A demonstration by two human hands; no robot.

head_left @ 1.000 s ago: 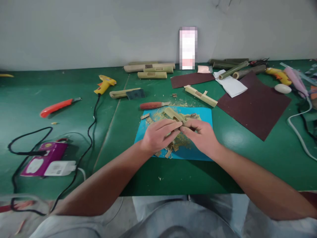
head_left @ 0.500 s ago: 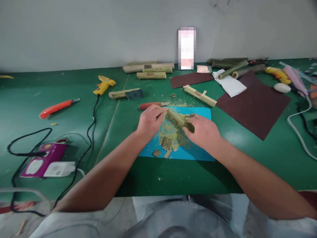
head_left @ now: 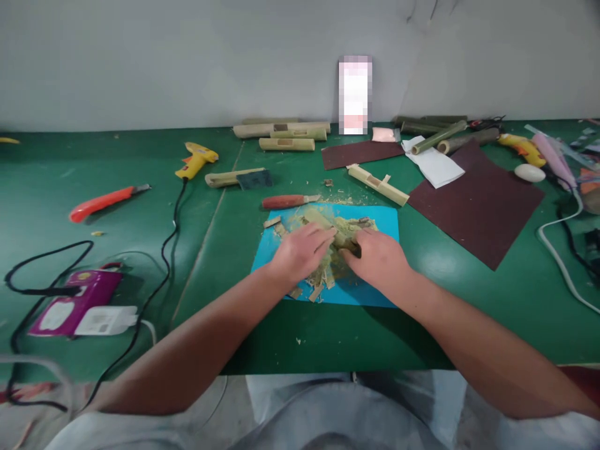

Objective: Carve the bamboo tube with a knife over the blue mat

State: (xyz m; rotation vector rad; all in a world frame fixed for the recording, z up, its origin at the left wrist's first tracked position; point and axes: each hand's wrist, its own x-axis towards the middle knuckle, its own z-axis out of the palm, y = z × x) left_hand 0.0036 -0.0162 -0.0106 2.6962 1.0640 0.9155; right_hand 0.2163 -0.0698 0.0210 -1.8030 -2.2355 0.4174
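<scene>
**Bamboo tube gripped over a blue mat strewn with shavings**

A short bamboo piece [head_left: 334, 229] is held low over a blue mat [head_left: 382, 219] on the green table [head_left: 234, 250], between both hands. The fingers of the left hand [head_left: 300, 251] are laid close together across the middle of the tube; whether the thumb closes beneath it cannot be told. The fingers of the right hand [head_left: 379, 259] are curled tightly around the tube's dark near end. Pale shavings [head_left: 322, 275] are heaped on the mat directly under the fingertips. A red-handled knife [head_left: 287, 201] lies just beyond the left fingers, off the mat's far edge. A notched bamboo strip [head_left: 377, 184] is seen beyond the right fingers, and a dark sandpaper sheet [head_left: 478, 206] is spread well out to their right.
</scene>
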